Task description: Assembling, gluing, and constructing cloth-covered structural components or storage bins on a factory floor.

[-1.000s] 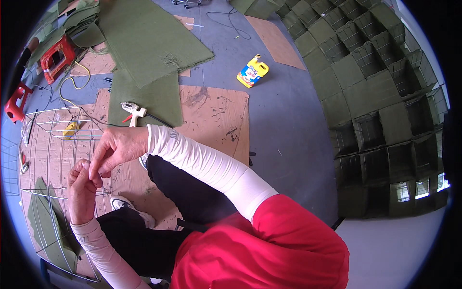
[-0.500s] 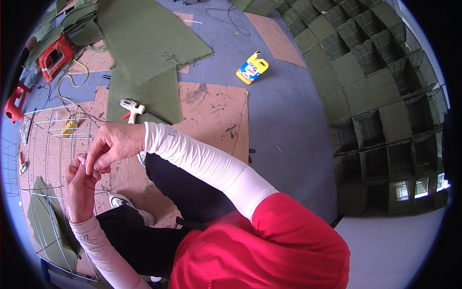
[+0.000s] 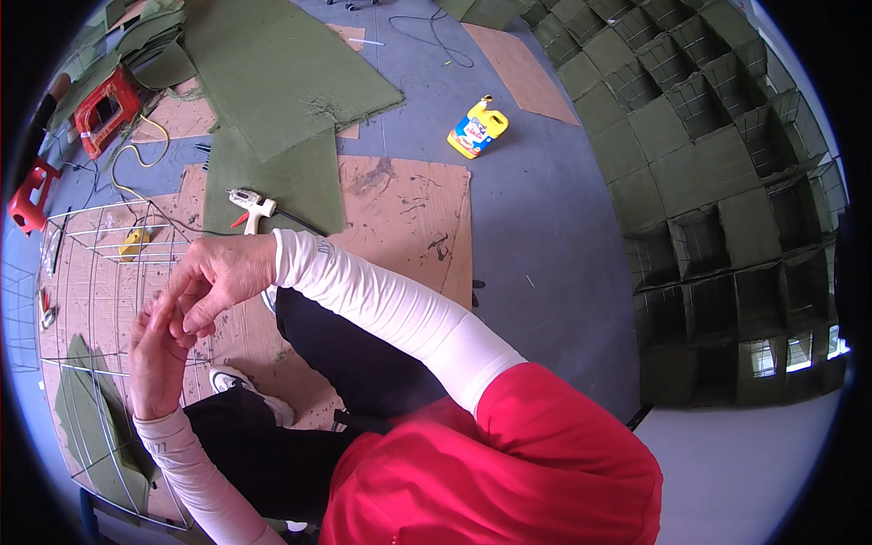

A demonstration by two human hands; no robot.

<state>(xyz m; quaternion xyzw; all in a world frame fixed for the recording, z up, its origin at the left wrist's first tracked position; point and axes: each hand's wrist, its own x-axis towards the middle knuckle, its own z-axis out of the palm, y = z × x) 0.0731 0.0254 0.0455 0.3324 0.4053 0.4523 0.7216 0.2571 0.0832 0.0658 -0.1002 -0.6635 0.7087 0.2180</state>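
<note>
My right hand (image 3: 225, 277) reaches across to the left, its fingers curled and meeting the fingertips of my left hand (image 3: 159, 368). Both hands are closed, fingers against fingers; anything small between them is too hidden to make out. They are over a metal wire frame (image 3: 73, 367), whose grid of thin rods stands on cardboard to the left. Green felt-like pieces (image 3: 98, 427) show through its near part. Beyond my right wrist a white glue gun with a red trigger (image 3: 258, 211) lies on a green sheet (image 3: 300, 177).
Stained cardboard (image 3: 404, 218) covers the floor ahead. A yellow jug (image 3: 477, 132) stands farther off. Green-covered compartments (image 3: 699, 182) are stacked along the right. Two red stools (image 3: 102, 116) stand at the far left, near another person's dark sleeve (image 3: 41, 118). A yellow cable (image 3: 116, 173) crosses the floor.
The fingers of my right hand have shifted over the left fingertips, and its thumb has moved slightly away from them. The left fingers have straightened a little.
</note>
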